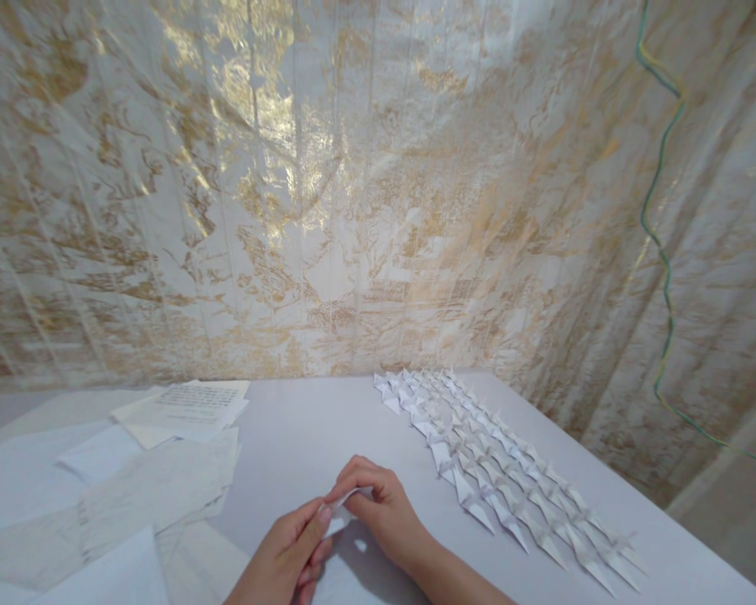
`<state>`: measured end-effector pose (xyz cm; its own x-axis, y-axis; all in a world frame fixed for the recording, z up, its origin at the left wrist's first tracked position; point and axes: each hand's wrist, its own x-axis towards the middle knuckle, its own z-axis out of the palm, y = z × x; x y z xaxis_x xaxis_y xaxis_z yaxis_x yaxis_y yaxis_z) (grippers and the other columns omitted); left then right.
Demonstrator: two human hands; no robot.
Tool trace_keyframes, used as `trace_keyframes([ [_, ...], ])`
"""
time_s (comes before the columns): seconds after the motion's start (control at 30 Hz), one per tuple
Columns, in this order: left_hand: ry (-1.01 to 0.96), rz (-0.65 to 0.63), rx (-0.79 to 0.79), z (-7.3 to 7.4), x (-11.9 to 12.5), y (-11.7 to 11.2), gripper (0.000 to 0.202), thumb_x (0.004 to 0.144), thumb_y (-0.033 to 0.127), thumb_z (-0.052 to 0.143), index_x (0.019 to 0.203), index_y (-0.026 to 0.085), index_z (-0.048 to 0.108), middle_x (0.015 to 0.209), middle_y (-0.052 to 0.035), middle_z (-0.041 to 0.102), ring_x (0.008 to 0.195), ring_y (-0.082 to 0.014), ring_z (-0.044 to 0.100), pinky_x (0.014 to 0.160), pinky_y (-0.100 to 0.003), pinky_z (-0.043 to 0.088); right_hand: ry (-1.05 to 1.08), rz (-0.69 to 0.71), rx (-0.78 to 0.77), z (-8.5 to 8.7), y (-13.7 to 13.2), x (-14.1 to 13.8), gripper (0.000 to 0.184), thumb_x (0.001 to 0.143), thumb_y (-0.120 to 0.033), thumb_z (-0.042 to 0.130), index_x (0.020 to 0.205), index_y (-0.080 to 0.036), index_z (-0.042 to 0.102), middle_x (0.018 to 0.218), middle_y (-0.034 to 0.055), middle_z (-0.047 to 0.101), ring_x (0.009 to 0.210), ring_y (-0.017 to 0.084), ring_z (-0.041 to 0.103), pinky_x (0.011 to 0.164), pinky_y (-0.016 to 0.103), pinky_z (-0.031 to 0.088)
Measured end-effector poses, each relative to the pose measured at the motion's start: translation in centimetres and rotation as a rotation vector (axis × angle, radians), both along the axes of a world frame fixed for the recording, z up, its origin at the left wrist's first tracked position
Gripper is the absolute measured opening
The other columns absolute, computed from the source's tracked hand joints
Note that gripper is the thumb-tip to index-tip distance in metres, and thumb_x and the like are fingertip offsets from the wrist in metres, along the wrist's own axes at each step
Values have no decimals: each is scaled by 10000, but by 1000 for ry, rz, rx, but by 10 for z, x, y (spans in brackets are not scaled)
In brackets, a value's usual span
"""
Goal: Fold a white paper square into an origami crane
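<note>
Loose paper sheets (157, 479) left on table (302, 437); folded paper cranes (497, 470) in rows right; green wire (661, 252) far right on wall.

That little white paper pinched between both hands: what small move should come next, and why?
Probably press the fold flat with the fingertips. Both the left hand and right hand pinch the small folded paper above the table, while finished folded pieces lie in rows to the right.

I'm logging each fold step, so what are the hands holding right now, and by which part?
A small white piece of paper, pinched at its upper edge between the left hand and the right hand, just above the table.
</note>
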<state>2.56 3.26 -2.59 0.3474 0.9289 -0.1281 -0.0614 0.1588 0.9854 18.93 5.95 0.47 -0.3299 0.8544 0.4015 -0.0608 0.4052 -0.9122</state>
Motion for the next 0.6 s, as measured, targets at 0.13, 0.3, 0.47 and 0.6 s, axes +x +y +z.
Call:
trace_keyframes([
  [0.13,62,33,61,1,1,-5,646,762,827,539,886,195,586,552,132,344,403,-44,205,360,-176,272,33,-98,-90,-3,0,-3,285,703,-133,606,889,-213,807,775,28,654,761,186,567,716,309,412],
  [0.3,129,49,91,4,2,-11,628,810,814,475,703,200,549,466,118,365,365,-54,298,383,-193,256,27,-146,-44,-2,-1,-4,215,709,-133,599,764,-199,796,756,39,669,743,191,576,720,328,415],
  [0.47,178,68,114,8,3,-15,657,870,772,416,718,172,634,484,36,546,414,-105,478,449,-221,355,-1,-86,41,4,-5,-4,232,752,-132,608,798,-230,813,775,56,685,800,228,599,794,393,437],
  [0.6,221,76,175,10,2,-15,645,886,743,425,723,167,666,508,20,577,472,-131,519,506,-241,404,-31,-86,68,4,-7,-5,285,726,-107,589,837,-235,818,787,55,683,812,230,605,780,390,448],
])
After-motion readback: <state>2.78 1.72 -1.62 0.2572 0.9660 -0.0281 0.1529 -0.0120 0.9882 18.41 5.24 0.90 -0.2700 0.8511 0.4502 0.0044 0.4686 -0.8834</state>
